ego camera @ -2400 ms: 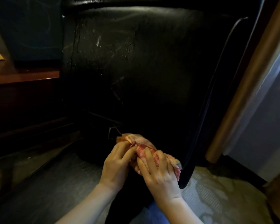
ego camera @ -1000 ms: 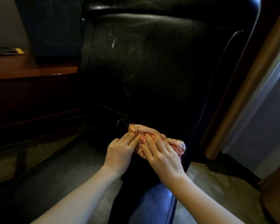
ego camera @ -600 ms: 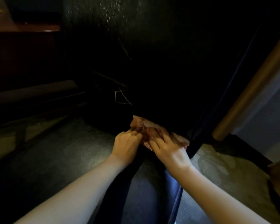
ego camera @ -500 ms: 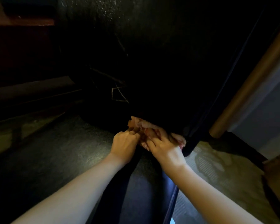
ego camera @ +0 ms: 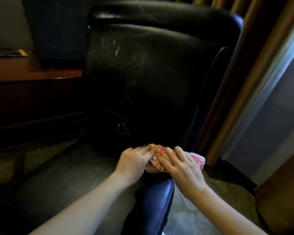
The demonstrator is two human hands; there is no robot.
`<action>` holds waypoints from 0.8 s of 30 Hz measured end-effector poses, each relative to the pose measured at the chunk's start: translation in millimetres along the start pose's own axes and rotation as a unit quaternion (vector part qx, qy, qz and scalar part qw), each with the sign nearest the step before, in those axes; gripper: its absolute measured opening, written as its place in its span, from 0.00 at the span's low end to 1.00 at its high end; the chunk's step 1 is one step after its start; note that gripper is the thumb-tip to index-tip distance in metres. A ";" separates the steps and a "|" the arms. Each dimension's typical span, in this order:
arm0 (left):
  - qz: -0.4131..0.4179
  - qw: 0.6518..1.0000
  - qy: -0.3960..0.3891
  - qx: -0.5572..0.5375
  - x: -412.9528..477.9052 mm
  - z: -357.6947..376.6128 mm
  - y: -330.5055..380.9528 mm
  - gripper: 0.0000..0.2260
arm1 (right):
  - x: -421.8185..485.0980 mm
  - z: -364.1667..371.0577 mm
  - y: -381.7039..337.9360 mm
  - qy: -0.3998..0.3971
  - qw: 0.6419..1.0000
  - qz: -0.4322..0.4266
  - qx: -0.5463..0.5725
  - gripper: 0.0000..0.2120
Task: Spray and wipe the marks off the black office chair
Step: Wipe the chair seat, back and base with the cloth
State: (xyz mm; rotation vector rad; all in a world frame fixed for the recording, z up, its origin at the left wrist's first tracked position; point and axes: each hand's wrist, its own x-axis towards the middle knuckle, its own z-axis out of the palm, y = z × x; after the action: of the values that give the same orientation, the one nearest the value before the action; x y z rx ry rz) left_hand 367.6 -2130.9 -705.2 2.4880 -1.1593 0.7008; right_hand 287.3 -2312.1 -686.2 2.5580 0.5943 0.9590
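Item: black office chair [ego camera: 159, 78], leather-look, is standing with its backrest facing the camera, beside a wooden desk [ego camera: 41, 73] on its left and a brown curtain [ego camera: 241, 92] on its right. Condition: pale marks [ego camera: 116, 51] and fine speckles are showing across the upper left of the backrest, and thin scratch-like lines [ego camera: 123, 128] are crossing the lower part. Item: cloth [ego camera: 199, 160], pink and red, bunched, is sitting at the bottom edge of the backrest, held between both hands; one end is sticking out past the right hand. Left hand [ego camera: 134, 161] is gripping the cloth's left side, fingers curled onto it. Right hand [ego camera: 183, 168] is lying over the cloth with fingers wrapped across the top, holding it; the two hands are touching at the fingertips. Whether the cloth is pressing on the leather cannot be told. Item: a shiny dark blue padded part [ego camera: 156, 202] is reaching up from the bottom edge between the forearms. Floor: dark carpet [ego camera: 58, 175] is lying under the chair. A flat, yellow-ended object [ego camera: 22, 52] is resting on the desk, far left.
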 end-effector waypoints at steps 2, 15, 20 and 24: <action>0.008 0.999 0.040 0.012 18.7 -34.3 8.0 0.20 | 14.2 -25.0 18.5 0.024 1.000 0.005 -0.010 0.18; -0.047 0.985 0.115 0.115 161.8 -150.3 25.3 0.21 | 116.0 -118.4 140.6 0.083 0.993 0.086 0.018 0.19; -0.041 0.988 0.147 0.022 129.5 -98.5 24.8 0.13 | 84.0 -77.6 109.2 0.106 0.980 0.147 0.076 0.15; -0.032 0.992 0.122 0.023 96.7 -74.5 23.0 0.18 | 60.3 -47.5 79.8 0.124 0.978 0.146 0.077 0.13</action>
State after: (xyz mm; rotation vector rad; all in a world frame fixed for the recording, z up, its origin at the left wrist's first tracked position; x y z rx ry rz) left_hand 380.9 -2171.3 -588.5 2.3809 -0.9805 0.9921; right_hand 317.1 -2342.4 -583.9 2.7360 0.3731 1.3968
